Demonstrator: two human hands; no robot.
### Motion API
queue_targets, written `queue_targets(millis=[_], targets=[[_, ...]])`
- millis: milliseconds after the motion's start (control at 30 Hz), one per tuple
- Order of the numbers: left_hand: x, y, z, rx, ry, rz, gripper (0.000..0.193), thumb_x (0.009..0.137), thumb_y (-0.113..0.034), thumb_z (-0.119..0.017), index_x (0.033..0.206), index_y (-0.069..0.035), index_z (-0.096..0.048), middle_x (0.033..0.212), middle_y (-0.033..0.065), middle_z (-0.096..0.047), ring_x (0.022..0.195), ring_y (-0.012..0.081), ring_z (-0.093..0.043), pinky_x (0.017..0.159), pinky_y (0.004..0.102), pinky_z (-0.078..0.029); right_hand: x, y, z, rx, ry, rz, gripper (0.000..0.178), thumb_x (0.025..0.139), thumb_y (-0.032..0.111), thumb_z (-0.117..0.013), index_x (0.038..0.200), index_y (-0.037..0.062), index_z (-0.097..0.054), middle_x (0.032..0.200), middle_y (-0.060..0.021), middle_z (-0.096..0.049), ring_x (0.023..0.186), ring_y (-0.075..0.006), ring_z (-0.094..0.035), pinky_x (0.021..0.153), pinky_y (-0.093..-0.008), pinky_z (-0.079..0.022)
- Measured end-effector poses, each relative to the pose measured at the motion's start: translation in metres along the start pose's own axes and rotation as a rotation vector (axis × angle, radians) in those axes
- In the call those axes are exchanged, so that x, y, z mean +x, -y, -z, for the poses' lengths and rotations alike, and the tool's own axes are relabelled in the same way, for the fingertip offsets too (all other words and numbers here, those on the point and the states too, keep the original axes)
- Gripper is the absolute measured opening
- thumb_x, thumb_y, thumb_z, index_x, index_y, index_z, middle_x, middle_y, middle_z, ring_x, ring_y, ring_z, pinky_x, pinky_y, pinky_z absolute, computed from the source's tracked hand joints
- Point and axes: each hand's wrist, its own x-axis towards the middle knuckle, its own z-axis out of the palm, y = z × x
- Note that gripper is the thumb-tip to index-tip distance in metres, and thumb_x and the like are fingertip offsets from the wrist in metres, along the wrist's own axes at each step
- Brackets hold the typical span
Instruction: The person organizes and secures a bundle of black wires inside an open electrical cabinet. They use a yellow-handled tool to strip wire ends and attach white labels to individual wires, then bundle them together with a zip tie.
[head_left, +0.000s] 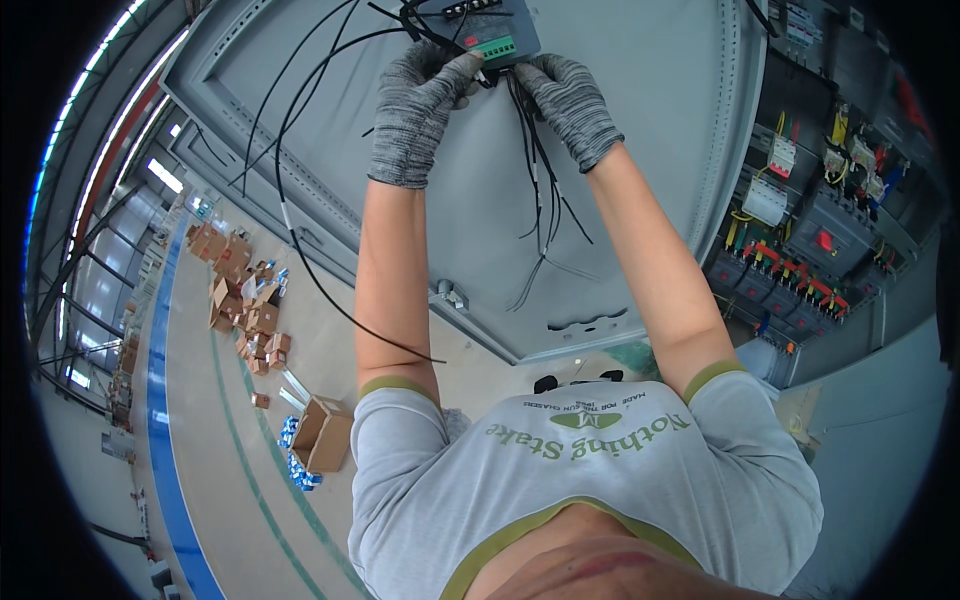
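Observation:
A grey box-shaped device (pixel 522 28) with a green terminal block (pixel 497 48) is at the inner face of a grey cabinet door. My left hand (pixel 425 100), in a grey knitted glove, is closed at the block's left end, thumb and fingers pinched around a black wire. My right hand (pixel 570 100), gloved alike, has its fingers drawn together at the device's lower edge; what they hold, if anything, is hidden. Between my hands a bundle of black wires (pixel 533 150) with white sleeves hangs down. Another long black wire (pixel 283 190) loops out to the left past my left forearm.
The grey cabinet door (pixel 640 60) spans the upper middle. On the right, the cabinet interior holds circuit breakers (pixel 835 235) and coloured wires. Lower left, an opened cardboard box (pixel 322 435) stands on the floor near blue packets (pixel 300 470); more cardboard boxes (pixel 235 255) lie farther off.

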Motion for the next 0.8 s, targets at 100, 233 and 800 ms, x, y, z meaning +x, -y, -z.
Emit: queue_targets(millis=[100,233,800], targets=[[0.003,-0.004,0.006,0.114,0.002,-0.003,0.030,0.083,-0.028,-0.072,0.090,0.000,-0.066,0.075,0.0051,-0.063,0.065,0.0098,-0.057,0.063,0.0237,-0.048,0.001,-0.003,-0.003,-0.029,-0.013,0.059,0.033,0.089,0.032,-0.058,0.097,0.0003,-0.066,0.086,-0.0150,-0.068,0.080,-0.0266,-0.064,0.077,-0.0366,-0.050],[0.009,-0.012,0.006,0.309,0.011,-0.038,0.028,0.081,-0.026,-0.073,0.091,-0.001,-0.068,0.075,0.0049,-0.065,0.066,0.0101,-0.058,0.061,0.0252,-0.047,0.001,-0.002,-0.003,-0.058,-0.030,0.085,0.033,0.089,0.032,-0.058,0.101,0.0022,-0.066,0.094,-0.0170,-0.068,0.088,-0.0291,-0.065,0.083,-0.0373,-0.049],[-0.060,0.032,-0.023,0.348,-0.238,-0.405,0.014,0.085,-0.001,-0.065,0.099,-0.003,-0.062,0.092,0.0035,-0.065,0.082,0.0098,-0.060,0.073,0.0248,-0.050,-0.004,0.002,-0.006,0.025,0.117,0.192,0.028,0.085,0.019,-0.064,0.105,-0.0008,-0.063,0.083,-0.0121,-0.068,0.075,-0.0173,-0.065,0.072,-0.0302,-0.052]])
